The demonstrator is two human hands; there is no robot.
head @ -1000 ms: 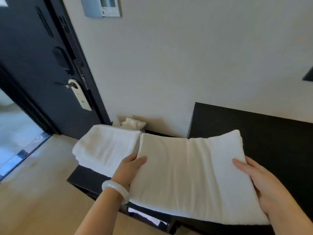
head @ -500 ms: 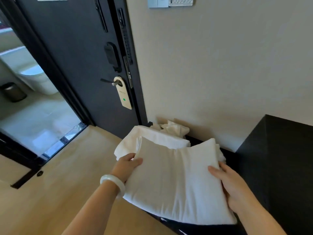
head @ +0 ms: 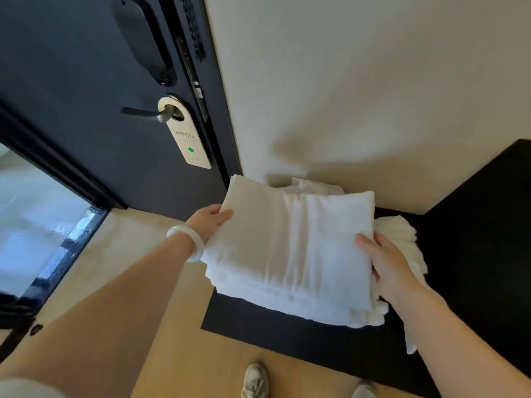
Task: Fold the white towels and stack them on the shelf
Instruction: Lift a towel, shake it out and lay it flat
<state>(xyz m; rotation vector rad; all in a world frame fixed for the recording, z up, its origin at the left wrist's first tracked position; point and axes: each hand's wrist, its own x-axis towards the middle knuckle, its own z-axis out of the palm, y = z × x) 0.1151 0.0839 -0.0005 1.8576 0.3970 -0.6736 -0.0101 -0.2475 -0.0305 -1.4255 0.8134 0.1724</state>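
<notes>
Gripping folded towel (head: 290, 248) by both ends, left hand (head: 209, 222) and right hand (head: 385, 259) equally near; lying crosswise, perhaps touching pile (head: 402, 237) on shelf (head: 258, 323).

We take this for a hotel room's entrance: a cream card door hanger (head: 186, 136) hangs on the metal lever handle (head: 140, 112) of a dark navy door (head: 71, 90) below a black electronic lock (head: 143, 38), and folded white towels (head: 287, 248) pile on a low black shelf (head: 258, 320).
</notes>
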